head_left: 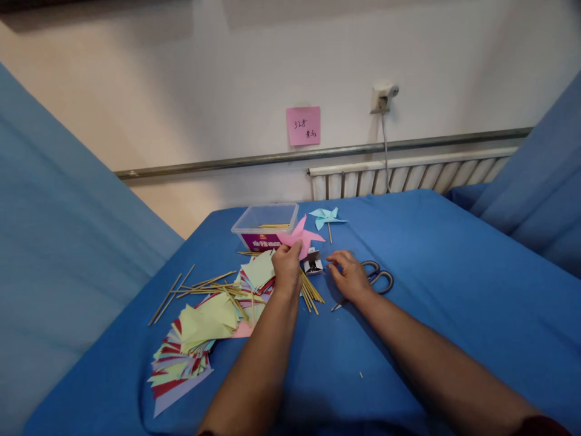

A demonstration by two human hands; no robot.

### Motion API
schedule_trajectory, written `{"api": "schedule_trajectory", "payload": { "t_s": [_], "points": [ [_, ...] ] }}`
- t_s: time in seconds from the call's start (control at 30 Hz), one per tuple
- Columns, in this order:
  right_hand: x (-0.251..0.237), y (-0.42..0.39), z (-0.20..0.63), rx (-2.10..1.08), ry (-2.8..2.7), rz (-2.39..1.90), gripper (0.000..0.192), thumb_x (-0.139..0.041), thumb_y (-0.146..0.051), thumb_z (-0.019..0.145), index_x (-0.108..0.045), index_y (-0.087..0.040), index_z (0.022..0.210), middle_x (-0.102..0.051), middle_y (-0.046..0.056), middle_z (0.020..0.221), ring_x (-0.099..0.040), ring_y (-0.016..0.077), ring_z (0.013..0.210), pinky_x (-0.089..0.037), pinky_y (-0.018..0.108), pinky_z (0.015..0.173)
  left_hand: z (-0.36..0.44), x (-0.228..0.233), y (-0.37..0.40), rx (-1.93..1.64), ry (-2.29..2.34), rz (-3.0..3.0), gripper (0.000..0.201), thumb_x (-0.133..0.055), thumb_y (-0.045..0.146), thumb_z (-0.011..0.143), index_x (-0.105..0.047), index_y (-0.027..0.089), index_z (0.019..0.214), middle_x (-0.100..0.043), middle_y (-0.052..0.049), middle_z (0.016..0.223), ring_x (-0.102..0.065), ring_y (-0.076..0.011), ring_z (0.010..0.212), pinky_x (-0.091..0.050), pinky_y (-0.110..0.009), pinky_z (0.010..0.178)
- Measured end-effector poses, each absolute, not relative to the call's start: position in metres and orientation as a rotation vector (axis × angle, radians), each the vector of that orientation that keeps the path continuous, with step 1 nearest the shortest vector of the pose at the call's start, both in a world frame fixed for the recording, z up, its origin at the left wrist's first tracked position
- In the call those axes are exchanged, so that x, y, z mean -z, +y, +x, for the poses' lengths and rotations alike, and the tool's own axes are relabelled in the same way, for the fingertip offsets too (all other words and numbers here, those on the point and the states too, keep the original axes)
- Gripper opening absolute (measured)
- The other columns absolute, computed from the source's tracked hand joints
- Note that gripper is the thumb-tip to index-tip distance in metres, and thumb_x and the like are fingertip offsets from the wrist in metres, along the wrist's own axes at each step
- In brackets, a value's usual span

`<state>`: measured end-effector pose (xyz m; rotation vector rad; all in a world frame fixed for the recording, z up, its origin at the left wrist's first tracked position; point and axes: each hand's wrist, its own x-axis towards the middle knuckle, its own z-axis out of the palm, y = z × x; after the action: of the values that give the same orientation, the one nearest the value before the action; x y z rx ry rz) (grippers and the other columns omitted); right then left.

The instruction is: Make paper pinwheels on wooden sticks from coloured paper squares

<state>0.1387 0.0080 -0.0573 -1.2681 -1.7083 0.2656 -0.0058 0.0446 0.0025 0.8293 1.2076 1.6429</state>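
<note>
Left hand (285,267) pinching a pink pinwheel (301,237) between thumb and fingers; right hand (349,276) just right of it, fingers loosely curled, cannot tell whether anything is gripped. Pink blades look folded; no stick visible on them, so mounting probably remains. Beyond both hands, a light-blue pinwheel (325,217) on its stick, apparently finished. Between hands, small open box (313,263). Left of left hand, paper sheets (209,321) in plenty, seemingly unworked, loose sticks (209,289) over them. Behind left hand, clear tub (265,213). Scissors (384,282) partly under right hand, in its way.
</note>
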Motion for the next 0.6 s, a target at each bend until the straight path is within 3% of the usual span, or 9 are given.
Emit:
{"api": "schedule_trajectory", "payload": {
  "t_s": [0.27,0.6],
  "points": [
    [0.049,0.001,0.121,-0.246,-1.866,-1.274,0.018,-0.052,-0.016,0.087,-0.066,-0.022,0.097,-0.065,0.006,0.095,-0.06,0.019,0.091,-0.048,0.032,0.081,-0.028,0.014,0.038,-1.636,1.213,0.831,0.034,-0.075,0.035,0.056,-0.065,0.01,0.076,-0.063,-0.001,0.063,-0.056,-0.0119,0.054,-0.042,-0.023,0.054],
    [0.039,-0.022,0.115,-0.299,-1.927,-1.515,0.016,-0.05,-0.021,0.089,-0.064,-0.02,0.097,-0.066,0.005,0.093,-0.061,0.0171,0.088,-0.043,0.026,0.078,-0.031,-0.006,0.035,-1.781,1.182,0.817,0.027,-0.074,0.032,0.054,-0.063,0.011,0.067,-0.06,0.001,0.058,-0.053,-0.0104,0.051,-0.042,-0.024,0.053]
  ]
}}
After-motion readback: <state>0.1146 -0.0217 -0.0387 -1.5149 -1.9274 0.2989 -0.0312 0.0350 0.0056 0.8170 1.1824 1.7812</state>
